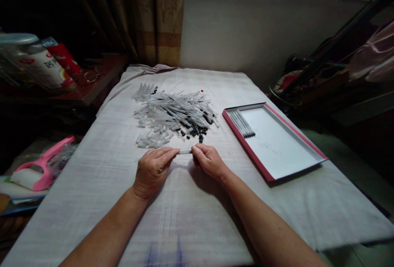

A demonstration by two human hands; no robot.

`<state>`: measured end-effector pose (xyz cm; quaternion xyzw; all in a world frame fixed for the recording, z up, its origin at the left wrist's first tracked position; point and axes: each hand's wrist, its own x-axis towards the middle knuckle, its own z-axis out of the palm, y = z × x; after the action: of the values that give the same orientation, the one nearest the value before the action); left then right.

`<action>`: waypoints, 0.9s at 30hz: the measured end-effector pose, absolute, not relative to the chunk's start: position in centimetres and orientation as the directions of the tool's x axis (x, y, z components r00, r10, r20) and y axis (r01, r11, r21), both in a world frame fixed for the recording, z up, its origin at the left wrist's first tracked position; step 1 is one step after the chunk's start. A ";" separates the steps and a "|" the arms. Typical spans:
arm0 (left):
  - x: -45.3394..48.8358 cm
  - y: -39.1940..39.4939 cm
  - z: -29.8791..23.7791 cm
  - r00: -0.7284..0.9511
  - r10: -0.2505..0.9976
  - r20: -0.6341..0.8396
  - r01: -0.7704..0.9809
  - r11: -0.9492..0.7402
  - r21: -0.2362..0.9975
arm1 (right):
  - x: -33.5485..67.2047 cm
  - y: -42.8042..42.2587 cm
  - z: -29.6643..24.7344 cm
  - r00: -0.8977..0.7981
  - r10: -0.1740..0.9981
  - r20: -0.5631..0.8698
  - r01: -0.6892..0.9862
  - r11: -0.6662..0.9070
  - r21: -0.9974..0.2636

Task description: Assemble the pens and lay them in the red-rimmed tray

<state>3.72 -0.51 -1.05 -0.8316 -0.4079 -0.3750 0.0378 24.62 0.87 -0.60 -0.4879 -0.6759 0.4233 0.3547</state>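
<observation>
Both bare forearms enter over the table's near edge, left forearm angled toward the far right corner, right forearm toward the far left. Left hand pinched, thumb against extended fingers; right hand pinched too, fingers curled. Fingertips face each other with a small gap, roughly midway between the left and right edges.

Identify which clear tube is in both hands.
The tube between the left hand and right hand, in front of the heap; the others lie unheld on the cloth or in the pink-sided box.
</observation>
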 end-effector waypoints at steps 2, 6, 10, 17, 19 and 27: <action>3.7 -0.4 -1.0 0.398 0.621 0.675 0.708 -0.676 0.204 | 24.2 0.9 -0.8 -0.254 0.967 -0.002 0.288 0.073 -0.955; 3.8 -0.1 -0.9 0.428 0.572 0.700 0.713 -0.690 0.127 | 23.6 0.9 -0.8 -0.219 0.964 -0.148 0.167 -0.113 -0.980; 4.1 -0.1 -0.5 0.376 0.590 0.715 0.757 -0.640 0.130 | 23.5 1.2 -0.8 -0.097 0.985 -0.140 0.081 -0.132 -0.988; 5.0 -0.2 -0.7 -0.065 0.945 0.321 0.420 -0.266 0.867 | 23.5 1.3 -1.2 0.074 0.997 0.031 0.042 0.028 -0.999; 5.3 0.0 -0.7 -0.137 0.989 0.048 0.086 -0.036 0.996 | 23.1 0.9 -1.3 0.008 0.993 0.121 0.158 0.118 -0.980; 5.4 0.4 0.4 -0.189 0.950 -0.250 -0.385 0.162 0.908 | 21.8 0.4 -2.2 -0.145 0.987 0.075 0.259 0.111 -0.960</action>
<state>5.43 0.39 0.36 -0.2798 -0.5041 -0.5836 -0.5718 21.79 0.37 -2.19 -0.5038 -0.6179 0.4365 0.4169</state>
